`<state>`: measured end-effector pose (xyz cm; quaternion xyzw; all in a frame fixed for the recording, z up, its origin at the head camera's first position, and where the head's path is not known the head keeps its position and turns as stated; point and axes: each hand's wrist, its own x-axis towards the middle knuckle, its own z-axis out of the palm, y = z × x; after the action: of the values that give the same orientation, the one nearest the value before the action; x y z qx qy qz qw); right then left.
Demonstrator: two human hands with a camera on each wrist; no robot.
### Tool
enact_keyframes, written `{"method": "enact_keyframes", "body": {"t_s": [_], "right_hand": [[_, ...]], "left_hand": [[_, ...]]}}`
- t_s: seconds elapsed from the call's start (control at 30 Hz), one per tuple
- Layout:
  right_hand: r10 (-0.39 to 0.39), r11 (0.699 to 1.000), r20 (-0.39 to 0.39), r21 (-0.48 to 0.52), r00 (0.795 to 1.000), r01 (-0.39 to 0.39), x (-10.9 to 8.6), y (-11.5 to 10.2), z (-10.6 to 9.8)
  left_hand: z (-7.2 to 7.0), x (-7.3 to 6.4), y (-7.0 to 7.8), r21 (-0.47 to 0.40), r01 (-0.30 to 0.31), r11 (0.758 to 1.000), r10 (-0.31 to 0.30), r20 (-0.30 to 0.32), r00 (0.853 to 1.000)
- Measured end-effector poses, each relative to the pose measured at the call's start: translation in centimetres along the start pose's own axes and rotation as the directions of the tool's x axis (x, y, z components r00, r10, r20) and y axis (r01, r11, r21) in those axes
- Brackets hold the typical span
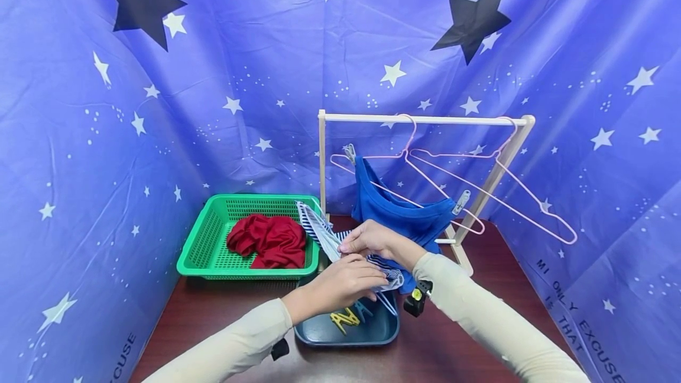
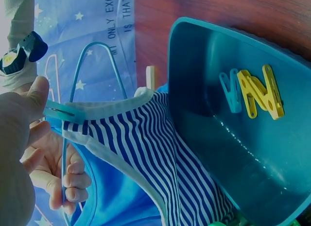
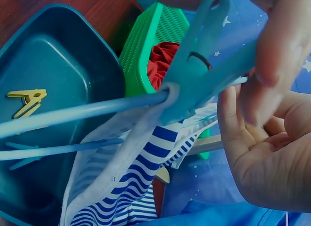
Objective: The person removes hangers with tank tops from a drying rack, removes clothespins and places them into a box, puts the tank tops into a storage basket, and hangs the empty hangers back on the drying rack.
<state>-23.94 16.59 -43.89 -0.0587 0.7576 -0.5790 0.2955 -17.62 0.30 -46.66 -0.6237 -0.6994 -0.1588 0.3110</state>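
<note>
My left hand [image 1: 346, 282] pinches a teal clothespin [image 3: 182, 80] by its handles. The clothespin's tips sit at the white-trimmed edge of a blue-and-white striped garment [image 2: 141, 133], against a light blue hanger [image 3: 82, 112]. Just beyond, my right hand [image 1: 375, 238] has its fingers curled round the hanger, seen in the left wrist view. The garment hangs down between the hands and the basin. Below them, a dark teal basin [image 1: 346, 338] contains yellow clothespins [image 1: 344, 319] and a blue clothespin [image 2: 230, 91].
A green basket [image 1: 194, 253] with red cloth [image 1: 271, 241] stands at the left. Behind my right hand, a wooden rack [image 1: 367, 117] carries pink hangers [image 1: 532, 217], one with a blue garment [image 1: 401, 217] clipped on by clothespins [image 1: 461, 201]. Star-printed curtain surrounds the table [image 1: 479, 336].
</note>
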Motion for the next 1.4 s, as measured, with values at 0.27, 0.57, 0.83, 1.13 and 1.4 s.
{"method": "enact_keyframes", "body": {"t_s": [0.27,0.57,0.83,1.13,1.4], "right_hand": [[-0.006,1.0,-0.005,-0.005,1.0,0.006,0.03,0.24,-0.16],[-0.003,1.0,-0.005,-0.002,1.0,0.003,0.01,0.19,-0.06],[0.004,1.0,-0.007,-0.015,1.0,-0.004,-0.1,0.19,0.1],[0.003,1.0,-0.013,-0.016,1.0,-0.003,-0.1,0.36,0.23],[0.011,1.0,-0.027,-0.024,1.0,-0.011,-0.13,0.45,0.29]], "left_hand": [[-0.12,-0.48,-0.22,-0.016,-0.007,1.0,0.006,-0.019,1.0],[-0.04,-0.65,-0.27,0.008,-0.006,1.0,0.007,-0.05,0.999],[-0.02,-0.62,-0.04,-0.012,0.051,0.999,-0.051,-0.021,0.998],[0.34,-0.79,0.09,-0.024,0.099,0.995,-0.1,-0.017,0.995],[0.51,-0.89,-0.1,-0.023,0.094,0.995,-0.095,-0.04,0.995]]}}
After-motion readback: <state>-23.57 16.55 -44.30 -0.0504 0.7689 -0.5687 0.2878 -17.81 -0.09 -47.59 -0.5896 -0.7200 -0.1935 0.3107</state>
